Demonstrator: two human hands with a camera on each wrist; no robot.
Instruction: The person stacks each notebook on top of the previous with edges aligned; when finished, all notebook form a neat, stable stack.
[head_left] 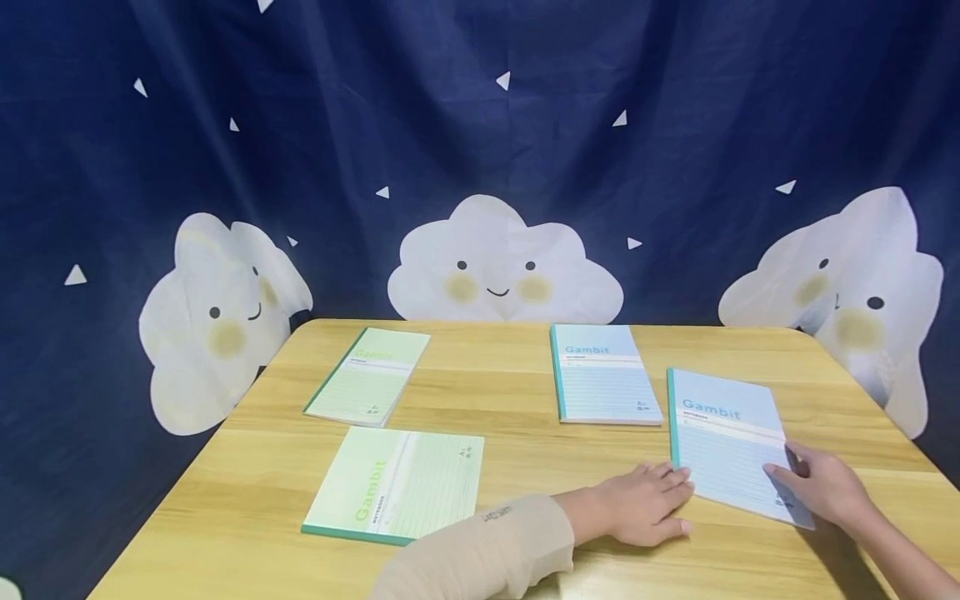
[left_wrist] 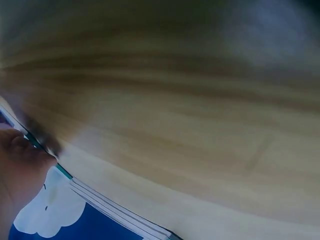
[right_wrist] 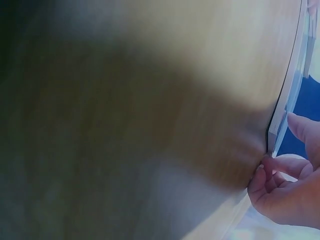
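Note:
A light-blue Gambit notebook [head_left: 720,454] with a teal spine lies at a slant on the right of the table in the head view. At its lower right side my right hand [head_left: 828,487] pinches the edge, thumb over the cover; the right wrist view shows the curled fingers [right_wrist: 257,182] at the notebook's corner. My left hand [head_left: 647,507] lies palm down, fingers extended, with the fingertips right at the lower end of the spine. A second light-blue notebook [head_left: 606,387] lies just behind and to the left.
Two light-green notebooks lie on the left of the wooden table [head_left: 517,458]: one notebook [head_left: 371,375] farther back, the other notebook [head_left: 427,483] turned sideways nearer me, partly behind my left sleeve [head_left: 487,546]. A dark-blue curtain [head_left: 480,142] with white clouds hangs behind the table.

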